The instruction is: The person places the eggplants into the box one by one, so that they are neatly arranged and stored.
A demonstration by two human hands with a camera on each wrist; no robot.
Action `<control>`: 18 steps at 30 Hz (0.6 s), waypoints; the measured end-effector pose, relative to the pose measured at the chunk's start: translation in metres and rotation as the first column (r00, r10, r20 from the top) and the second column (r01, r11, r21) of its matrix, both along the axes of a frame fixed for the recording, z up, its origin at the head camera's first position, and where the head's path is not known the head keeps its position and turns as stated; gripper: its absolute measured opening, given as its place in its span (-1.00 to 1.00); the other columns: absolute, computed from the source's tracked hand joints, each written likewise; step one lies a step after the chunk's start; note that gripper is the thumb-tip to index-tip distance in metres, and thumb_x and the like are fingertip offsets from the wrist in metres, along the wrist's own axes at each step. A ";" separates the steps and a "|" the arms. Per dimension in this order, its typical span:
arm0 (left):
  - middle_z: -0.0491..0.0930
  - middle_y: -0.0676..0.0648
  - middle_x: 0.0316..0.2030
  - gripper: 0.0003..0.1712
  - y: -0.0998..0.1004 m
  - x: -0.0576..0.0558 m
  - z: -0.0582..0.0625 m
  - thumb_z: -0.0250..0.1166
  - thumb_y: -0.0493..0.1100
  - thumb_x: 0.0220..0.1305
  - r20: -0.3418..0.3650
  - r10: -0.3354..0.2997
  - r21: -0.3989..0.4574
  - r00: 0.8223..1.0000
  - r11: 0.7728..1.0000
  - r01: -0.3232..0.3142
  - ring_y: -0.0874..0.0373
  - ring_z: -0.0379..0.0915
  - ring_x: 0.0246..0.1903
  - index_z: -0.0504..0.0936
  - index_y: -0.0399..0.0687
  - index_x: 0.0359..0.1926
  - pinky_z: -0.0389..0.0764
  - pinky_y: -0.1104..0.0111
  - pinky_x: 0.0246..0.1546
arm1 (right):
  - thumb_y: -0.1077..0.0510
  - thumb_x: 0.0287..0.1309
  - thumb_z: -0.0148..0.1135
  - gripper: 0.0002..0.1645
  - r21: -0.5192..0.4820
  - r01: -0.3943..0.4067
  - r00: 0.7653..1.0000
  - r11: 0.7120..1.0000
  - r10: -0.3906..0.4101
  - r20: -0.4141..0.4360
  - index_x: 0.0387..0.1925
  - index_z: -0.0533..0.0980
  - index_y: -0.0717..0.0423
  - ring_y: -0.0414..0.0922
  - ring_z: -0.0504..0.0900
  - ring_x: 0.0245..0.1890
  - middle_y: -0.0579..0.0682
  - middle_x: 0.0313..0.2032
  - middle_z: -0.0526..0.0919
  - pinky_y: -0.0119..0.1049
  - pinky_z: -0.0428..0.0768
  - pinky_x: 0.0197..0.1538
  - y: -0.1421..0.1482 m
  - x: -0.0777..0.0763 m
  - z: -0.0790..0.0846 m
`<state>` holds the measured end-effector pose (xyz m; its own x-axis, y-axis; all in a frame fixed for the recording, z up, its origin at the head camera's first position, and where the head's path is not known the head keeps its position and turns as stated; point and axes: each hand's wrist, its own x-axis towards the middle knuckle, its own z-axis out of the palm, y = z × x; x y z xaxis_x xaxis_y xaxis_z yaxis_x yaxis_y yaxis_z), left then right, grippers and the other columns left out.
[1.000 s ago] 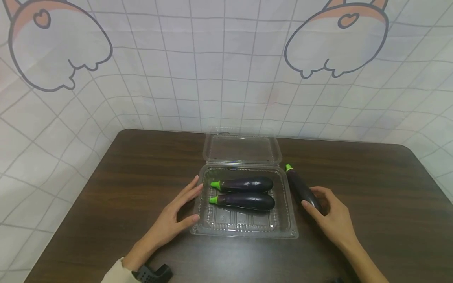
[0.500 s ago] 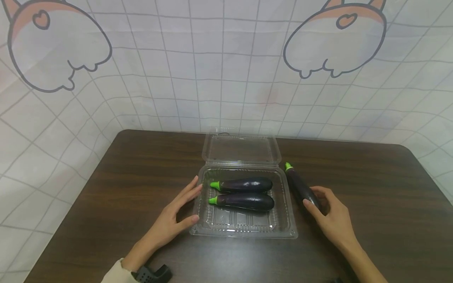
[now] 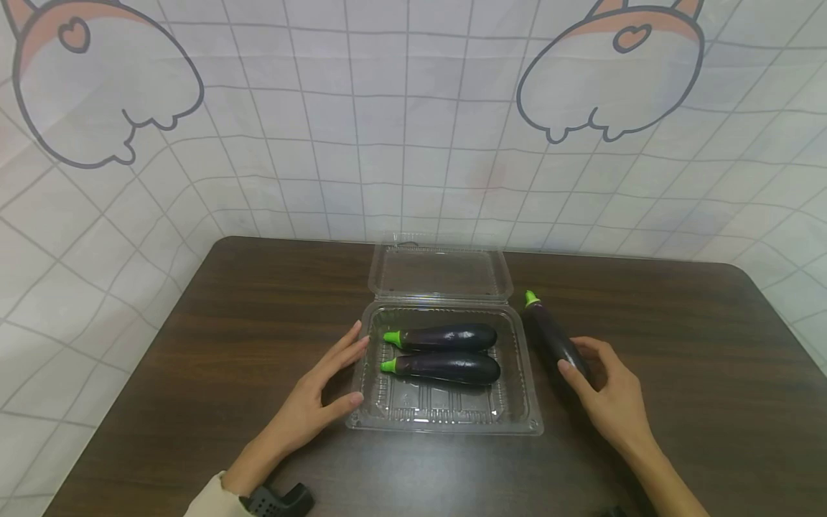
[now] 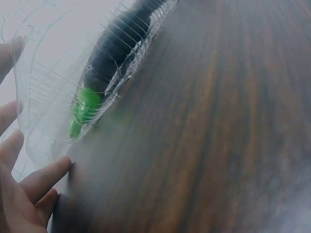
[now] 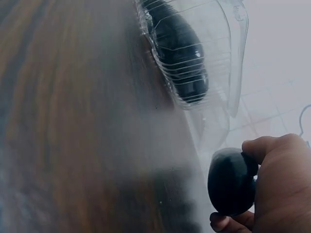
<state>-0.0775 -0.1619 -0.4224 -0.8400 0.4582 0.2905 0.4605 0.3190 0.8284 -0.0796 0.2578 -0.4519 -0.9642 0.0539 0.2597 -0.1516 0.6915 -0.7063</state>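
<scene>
Grasping an eggplant (image 3: 551,337) by its thick end is the right hand (image 3: 609,391); the relaxed left hand (image 3: 315,396) touches a clear container (image 3: 446,424).

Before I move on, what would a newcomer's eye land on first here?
Probably the two dark eggplants with bright green stems, lying side by side in the open clear container mid-table. Next, a third eggplant, right of the container, held in the right hand. Beyond the table, two large cartoon figures mark the white gridded backdrop.
</scene>
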 end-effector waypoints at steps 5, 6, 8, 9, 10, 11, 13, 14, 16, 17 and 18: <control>-0.04 -0.20 0.46 -0.24 0.000 0.000 0.000 0.28 -0.35 0.17 0.006 0.000 0.002 1.000 1.000 0.000 -0.08 0.27 0.27 0.23 -0.22 0.39 0.06 -0.29 0.18 | 0.02 0.22 0.26 -0.50 -0.010 0.045 0.999 0.999 -0.045 -0.022 0.16 0.41 0.05 -0.32 0.51 -0.20 0.00 -0.06 0.59 -0.54 0.48 -0.28 0.002 0.000 0.002; -0.04 -0.20 0.46 -0.24 0.000 0.000 0.000 0.28 -0.35 0.17 0.006 0.000 0.003 1.000 1.000 0.000 -0.09 0.27 0.26 0.23 -0.22 0.39 0.06 -0.29 0.18 | 0.03 0.22 0.27 -0.50 -0.018 0.054 0.998 0.998 -0.054 -0.028 0.16 0.42 0.04 -0.34 0.50 -0.21 -0.01 -0.06 0.58 -0.55 0.47 -0.28 0.002 0.000 0.003; -0.04 -0.20 0.46 -0.24 0.000 0.000 0.000 0.28 -0.34 0.17 0.005 0.002 0.004 1.000 1.000 -0.002 -0.09 0.28 0.26 0.23 -0.22 0.39 0.06 -0.29 0.18 | 0.05 0.21 0.28 -0.51 -0.032 0.070 0.996 0.997 -0.071 -0.047 0.15 0.43 0.02 -0.37 0.51 -0.23 -0.04 -0.07 0.59 -0.57 0.46 -0.30 0.002 0.000 0.005; -0.03 -0.20 0.46 -0.24 0.000 0.000 0.000 0.28 -0.34 0.17 0.004 0.002 0.004 1.000 1.000 -0.002 -0.09 0.28 0.26 0.24 -0.21 0.39 0.06 -0.29 0.18 | 0.06 0.20 0.29 -0.51 -0.040 0.074 0.996 0.996 -0.076 -0.056 0.15 0.44 0.02 -0.36 0.51 -0.25 -0.05 -0.08 0.59 -0.58 0.46 -0.31 0.002 0.000 0.007; -0.03 -0.20 0.46 -0.25 0.000 0.000 0.000 0.28 -0.34 0.17 0.002 0.003 0.005 1.000 1.000 -0.003 -0.09 0.28 0.26 0.24 -0.22 0.39 0.05 -0.29 0.18 | 0.07 0.20 0.29 -0.51 -0.048 0.073 0.995 0.996 -0.076 -0.066 0.15 0.44 0.02 -0.34 0.51 -0.27 -0.06 -0.10 0.59 -0.57 0.46 -0.32 0.002 0.000 0.009; -0.03 -0.20 0.46 -0.25 0.000 0.000 0.000 0.27 -0.34 0.17 0.003 0.002 0.004 1.000 1.000 -0.002 -0.08 0.28 0.26 0.24 -0.21 0.39 0.05 -0.30 0.18 | 0.09 0.19 0.29 -0.51 -0.055 0.070 0.994 0.996 -0.074 -0.078 0.15 0.44 0.02 -0.33 0.52 -0.29 -0.07 -0.11 0.59 -0.57 0.46 -0.33 0.001 0.000 0.010; -0.03 -0.21 0.46 -0.25 0.001 0.000 0.000 0.27 -0.34 0.17 0.002 0.001 0.005 1.000 1.000 -0.001 -0.06 0.28 0.27 0.23 -0.21 0.39 0.05 -0.30 0.18 | 0.12 0.18 0.30 -0.52 -0.056 0.061 0.992 0.997 -0.066 -0.106 0.14 0.45 0.03 -0.31 0.51 -0.32 -0.09 -0.14 0.58 -0.57 0.46 -0.35 0.001 0.001 0.014; -0.03 -0.20 0.46 -0.25 0.001 0.001 0.000 0.27 -0.34 0.18 0.003 -0.001 0.004 1.000 1.000 0.001 -0.05 0.28 0.27 0.23 -0.20 0.39 0.05 -0.30 0.18 | 0.13 0.18 0.30 -0.52 -0.054 0.052 0.991 0.997 -0.058 -0.120 0.14 0.45 0.04 -0.31 0.51 -0.34 -0.09 -0.16 0.58 -0.57 0.46 -0.36 0.001 0.001 0.017; -0.03 -0.21 0.46 -0.25 0.001 0.001 0.001 0.27 -0.35 0.18 0.004 -0.002 0.006 1.000 1.000 0.002 -0.05 0.28 0.27 0.23 -0.21 0.39 0.06 -0.29 0.18 | 0.15 0.16 0.31 -0.51 -0.038 0.030 0.989 0.999 -0.035 -0.144 0.14 0.45 0.05 -0.30 0.51 -0.35 -0.08 -0.19 0.59 -0.57 0.46 -0.37 0.001 0.001 0.021; -0.03 -0.21 0.46 -0.25 0.001 0.001 0.001 0.27 -0.35 0.18 0.003 -0.003 0.006 1.000 1.000 0.003 -0.06 0.28 0.27 0.23 -0.22 0.39 0.06 -0.29 0.18 | 0.16 0.16 0.32 -0.50 -0.027 0.021 0.988 0.999 -0.025 -0.153 0.14 0.45 0.06 -0.30 0.51 -0.35 -0.08 -0.21 0.60 -0.56 0.45 -0.37 0.001 0.002 0.023; -0.03 -0.21 0.46 -0.25 0.001 0.000 0.001 0.27 -0.35 0.18 0.001 -0.002 0.006 1.000 1.000 0.002 -0.07 0.28 0.26 0.23 -0.22 0.39 0.07 -0.29 0.18 | 0.16 0.15 0.32 -0.50 -0.017 0.011 0.987 1.000 -0.013 -0.158 0.14 0.45 0.05 -0.30 0.51 -0.35 -0.07 -0.22 0.60 -0.56 0.46 -0.38 0.001 0.002 0.025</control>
<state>-0.0772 -0.1613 -0.4212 -0.8394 0.4583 0.2921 0.4599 0.3127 0.8311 -0.0779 0.2586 -0.4267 -0.9105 0.0705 0.4075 -0.2537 0.6829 -0.6851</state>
